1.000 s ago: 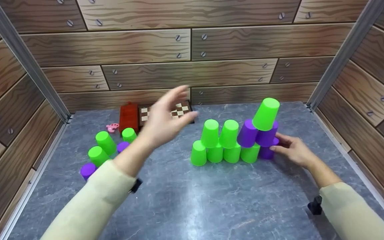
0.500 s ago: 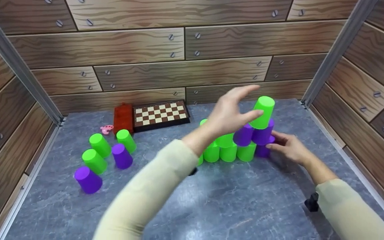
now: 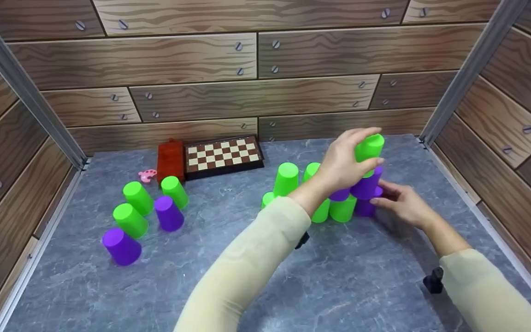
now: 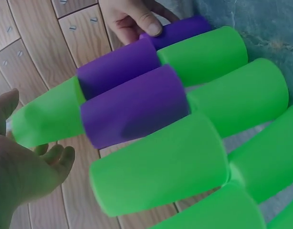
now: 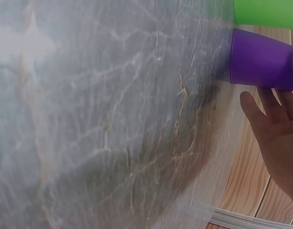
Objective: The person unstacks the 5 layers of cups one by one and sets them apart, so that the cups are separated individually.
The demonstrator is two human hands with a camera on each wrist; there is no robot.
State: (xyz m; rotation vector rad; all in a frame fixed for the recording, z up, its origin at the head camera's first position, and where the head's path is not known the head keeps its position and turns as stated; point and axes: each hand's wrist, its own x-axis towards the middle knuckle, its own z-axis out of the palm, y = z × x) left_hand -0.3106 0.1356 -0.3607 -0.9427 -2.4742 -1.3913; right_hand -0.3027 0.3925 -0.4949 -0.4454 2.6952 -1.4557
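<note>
A stack of upside-down green and purple plastic cups stands on the right of the table, with a bottom row, a second row and one top green cup (image 3: 371, 146). My left hand (image 3: 341, 161) is at that top cup, thumb and fingers spread to either side of it. In the left wrist view, gaps show between the fingers and the green cup (image 4: 48, 114). My right hand (image 3: 406, 205) holds the bottom right purple cup (image 3: 364, 208), thumb in front and fingers at its far side. The left forearm hides part of the stack.
To the left stand several loose upside-down cups, among them a purple cup (image 3: 122, 247) and a green cup (image 3: 138, 198). Behind them are a red box (image 3: 171, 160), a checkered game board (image 3: 223, 156) and a small pink object (image 3: 147, 175). Wood-patterned walls (image 3: 191, 62) enclose the table.
My left hand has moved right, from above the game board across to the top green cup. My right hand has stayed at the bottom purple cup.
</note>
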